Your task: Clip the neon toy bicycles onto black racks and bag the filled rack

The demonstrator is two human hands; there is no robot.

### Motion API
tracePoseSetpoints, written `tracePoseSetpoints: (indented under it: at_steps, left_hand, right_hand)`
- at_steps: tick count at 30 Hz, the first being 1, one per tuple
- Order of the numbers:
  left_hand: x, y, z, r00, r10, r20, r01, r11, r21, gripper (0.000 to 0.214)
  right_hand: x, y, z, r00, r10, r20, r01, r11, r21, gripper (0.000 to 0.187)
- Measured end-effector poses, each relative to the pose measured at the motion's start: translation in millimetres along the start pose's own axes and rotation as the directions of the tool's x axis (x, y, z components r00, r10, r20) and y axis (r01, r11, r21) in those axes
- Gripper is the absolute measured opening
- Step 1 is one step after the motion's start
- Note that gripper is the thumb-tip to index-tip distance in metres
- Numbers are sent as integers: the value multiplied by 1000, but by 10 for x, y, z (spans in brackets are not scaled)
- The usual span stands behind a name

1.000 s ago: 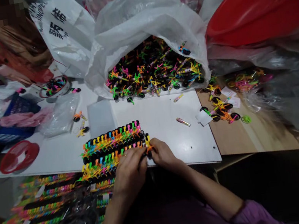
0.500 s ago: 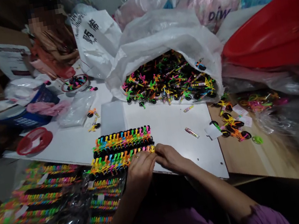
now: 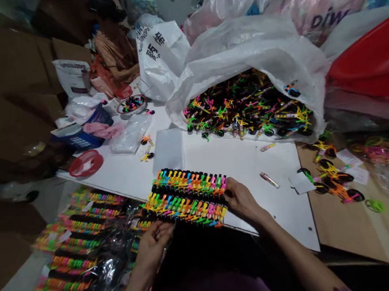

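Two packed rows of small neon toy bicycles (image 3: 188, 194) with black wheels lie at the near edge of a white board (image 3: 251, 165). My right hand (image 3: 240, 200) presses against the right end of the rows, fingers curled on them. My left hand (image 3: 155, 242) cups the left near corner of the front row, fingers bent around it. A big white plastic sack (image 3: 239, 57) lies open behind, full of loose toy bicycles (image 3: 248, 111).
Bagged rows of the same toys (image 3: 69, 268) pile at my lower left. A few loose bicycles (image 3: 332, 181) and paper tags sit on the wooden table at right. A red tub (image 3: 379, 62), a blue basket (image 3: 83, 135), a red lid (image 3: 85, 163) and a seated person (image 3: 117, 48) are beyond.
My hands have parted: the left slid to the left end of the rows, the right stayed at the right end. The camera has swung left and up.
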State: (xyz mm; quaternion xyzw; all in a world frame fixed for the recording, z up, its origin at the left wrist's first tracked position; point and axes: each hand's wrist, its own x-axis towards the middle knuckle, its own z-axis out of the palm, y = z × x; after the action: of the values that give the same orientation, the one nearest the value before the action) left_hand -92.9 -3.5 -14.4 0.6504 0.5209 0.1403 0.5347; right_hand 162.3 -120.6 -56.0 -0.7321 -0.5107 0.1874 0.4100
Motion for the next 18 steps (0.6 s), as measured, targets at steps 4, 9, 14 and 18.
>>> tracePoseSetpoints:
  at_steps: [4,9,14,18]
  left_hand:
    - [121,121,357,967,31,252,-1,993,-118,48]
    - [497,280,650,921,215,326,-208,977,-57,60]
    - [437,494,498,828,554,88,-547,765,340,42]
    - [130,632,637,544,825,153,-741,386,550,33]
  right_hand:
    - [-706,49,-203,992,85,-96,-86,996,-7,14]
    - [-1285,-29,-472,953,239,-187,-242,970,5,18]
    - [-1238,-295,-844,805,305,-509,-381,923,-48,20]
    - [-670,-679,-851,929,167,-329,-265,923,-279,26]
